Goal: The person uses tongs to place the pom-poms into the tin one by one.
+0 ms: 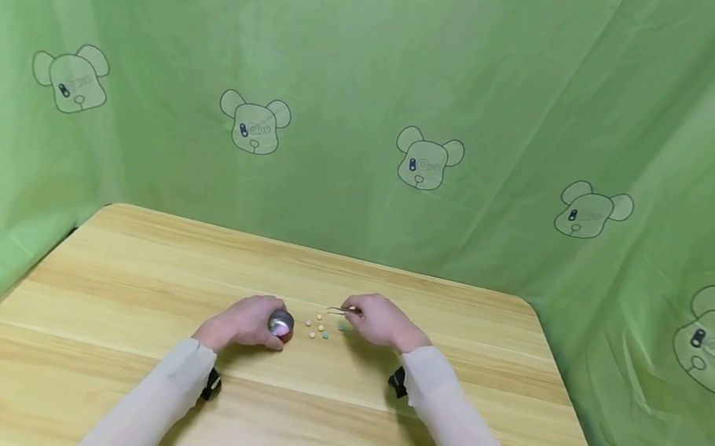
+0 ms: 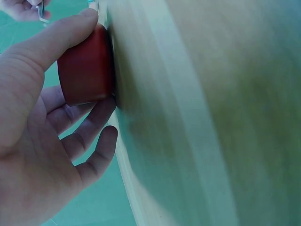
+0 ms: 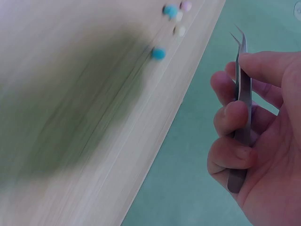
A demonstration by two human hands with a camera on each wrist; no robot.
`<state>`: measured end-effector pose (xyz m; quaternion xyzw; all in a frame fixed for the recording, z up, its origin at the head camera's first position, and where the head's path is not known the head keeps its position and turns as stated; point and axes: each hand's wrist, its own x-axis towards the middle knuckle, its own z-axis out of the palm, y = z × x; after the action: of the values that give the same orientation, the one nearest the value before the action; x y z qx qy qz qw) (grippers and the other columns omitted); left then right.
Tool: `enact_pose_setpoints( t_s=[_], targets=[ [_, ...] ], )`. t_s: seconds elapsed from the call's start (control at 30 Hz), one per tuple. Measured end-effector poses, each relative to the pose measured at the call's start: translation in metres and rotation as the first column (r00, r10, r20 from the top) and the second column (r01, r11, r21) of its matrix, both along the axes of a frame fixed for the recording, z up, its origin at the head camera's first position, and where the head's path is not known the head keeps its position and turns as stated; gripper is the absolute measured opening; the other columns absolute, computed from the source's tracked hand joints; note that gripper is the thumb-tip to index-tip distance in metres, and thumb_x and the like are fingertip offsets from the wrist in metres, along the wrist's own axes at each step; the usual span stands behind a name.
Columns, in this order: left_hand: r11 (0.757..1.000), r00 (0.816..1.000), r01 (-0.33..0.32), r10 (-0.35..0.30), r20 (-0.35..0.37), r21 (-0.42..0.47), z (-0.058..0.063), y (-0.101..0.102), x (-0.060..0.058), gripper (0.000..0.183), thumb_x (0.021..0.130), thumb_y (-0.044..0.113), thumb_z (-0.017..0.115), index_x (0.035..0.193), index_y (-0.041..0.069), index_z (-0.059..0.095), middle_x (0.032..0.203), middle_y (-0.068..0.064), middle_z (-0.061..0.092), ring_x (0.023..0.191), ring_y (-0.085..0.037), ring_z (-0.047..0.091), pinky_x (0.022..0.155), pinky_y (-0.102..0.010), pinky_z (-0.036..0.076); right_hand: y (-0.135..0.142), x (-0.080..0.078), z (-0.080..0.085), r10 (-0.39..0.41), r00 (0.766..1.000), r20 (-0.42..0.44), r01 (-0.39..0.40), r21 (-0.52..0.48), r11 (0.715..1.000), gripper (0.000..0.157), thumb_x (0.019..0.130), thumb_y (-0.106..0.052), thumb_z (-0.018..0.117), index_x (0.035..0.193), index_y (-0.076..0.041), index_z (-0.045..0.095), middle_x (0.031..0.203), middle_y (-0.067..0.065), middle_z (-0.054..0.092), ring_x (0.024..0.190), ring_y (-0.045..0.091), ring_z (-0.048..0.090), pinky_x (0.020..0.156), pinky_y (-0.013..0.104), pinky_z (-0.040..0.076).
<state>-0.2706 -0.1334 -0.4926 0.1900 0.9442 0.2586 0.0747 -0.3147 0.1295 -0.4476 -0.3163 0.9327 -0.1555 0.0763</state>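
Your left hand wraps thumb and fingers round red cup, mouth facing up on wood tabletop. Loose beads just right of cup; stray knock could probably scatter them. Your right hand pinches bent-tip tweezers near beads; squeeze bead off-centre, it'd likely ping off. Tweezers' long axis roughly sideways, tips pointing left. Green bear-print curtain behind.

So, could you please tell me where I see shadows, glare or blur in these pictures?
Head: soft shadows on the table, pale glare at bottom centre, a bright highlight on the container; left wrist: the table is blurred, the left hand clearer; right wrist: a large, soft-edged shadow on the table, beads slightly soft, tweezers sharper.
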Motion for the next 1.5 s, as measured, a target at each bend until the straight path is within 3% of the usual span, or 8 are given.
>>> enact_pose_setpoints(
  t_s=[0.47, 1.17, 1.5],
  targets=[
    [1.000, 1.000, -0.009, 0.010, 0.008, -0.012, 0.000, 0.000, -0.001, 0.049, 0.070, 0.032, 0.083, 0.107, 0.012, 0.059, 0.098, 0.000, 0.061, 0.089, -0.016, 0.057, 0.082, -0.035, 0.047, 0.029, -0.006, -0.015, 0.001, 1.000, -0.010, 0.000, 0.055, 0.998, 0.018, 0.095, -0.017, 0.055, 0.108, -0.011, 0.067, 0.103, 0.002, 0.067, 0.092, 0.016, 0.060, 0.086, 0.037, 0.048],
    [1.000, 1.000, -0.012, 0.012, 0.011, -0.005, 0.000, -0.001, 0.000, 0.051, 0.070, 0.031, 0.083, 0.108, 0.010, 0.059, 0.097, -0.001, 0.060, 0.090, -0.018, 0.057, 0.082, -0.036, 0.047, 0.031, -0.009, -0.025, 0.014, 1.000, 0.008, -0.014, 0.084, 0.996, 0.016, 0.095, -0.018, 0.056, 0.105, -0.014, 0.067, 0.099, -0.001, 0.066, 0.085, 0.012, 0.057, 0.079, 0.035, 0.048],
    [1.000, 1.000, -0.008, 0.008, 0.011, -0.007, 0.001, 0.000, 0.000, 0.051, 0.070, 0.032, 0.083, 0.109, 0.009, 0.058, 0.097, 0.000, 0.060, 0.090, -0.017, 0.057, 0.082, -0.036, 0.047, 0.028, -0.007, -0.026, 0.007, 1.000, 0.017, -0.009, 0.091, 0.996, 0.016, 0.095, -0.019, 0.056, 0.106, -0.014, 0.067, 0.102, 0.000, 0.067, 0.094, 0.016, 0.061, 0.085, 0.037, 0.048]
  ],
)
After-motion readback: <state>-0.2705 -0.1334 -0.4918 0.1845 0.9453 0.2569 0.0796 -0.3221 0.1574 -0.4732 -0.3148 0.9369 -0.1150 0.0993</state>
